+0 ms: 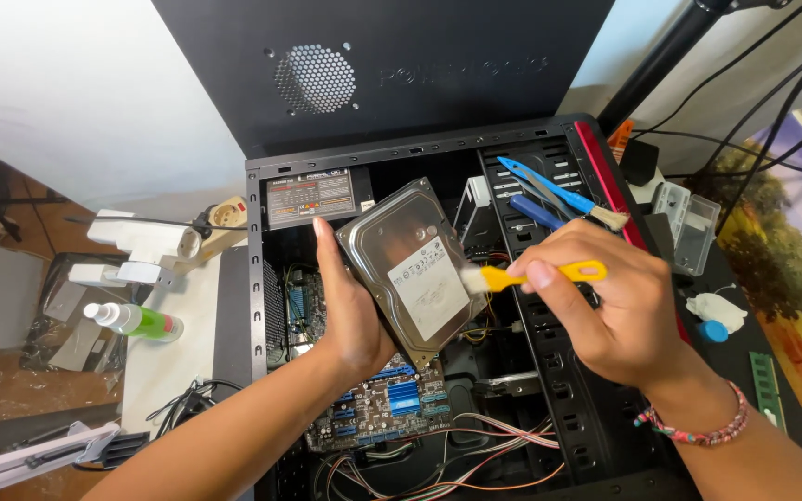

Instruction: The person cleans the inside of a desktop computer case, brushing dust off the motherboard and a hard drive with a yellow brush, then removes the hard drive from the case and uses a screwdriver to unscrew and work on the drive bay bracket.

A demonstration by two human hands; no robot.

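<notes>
While left hand (350, 311) grips hard drive (410, 264) | right hand (605, 311) pinches yellow brush (536, 275) | light strokes, bristles off label, drive steady over computer case (596, 408).

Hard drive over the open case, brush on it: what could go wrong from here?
1. The left hand grips the hard drive by one edge only, above the motherboard; a slip could drop it onto the board.
2. The yellow brush in the right hand may sweep dust down into the open PC case.
3. Loose wires lie below and could snag the drive.
</notes>
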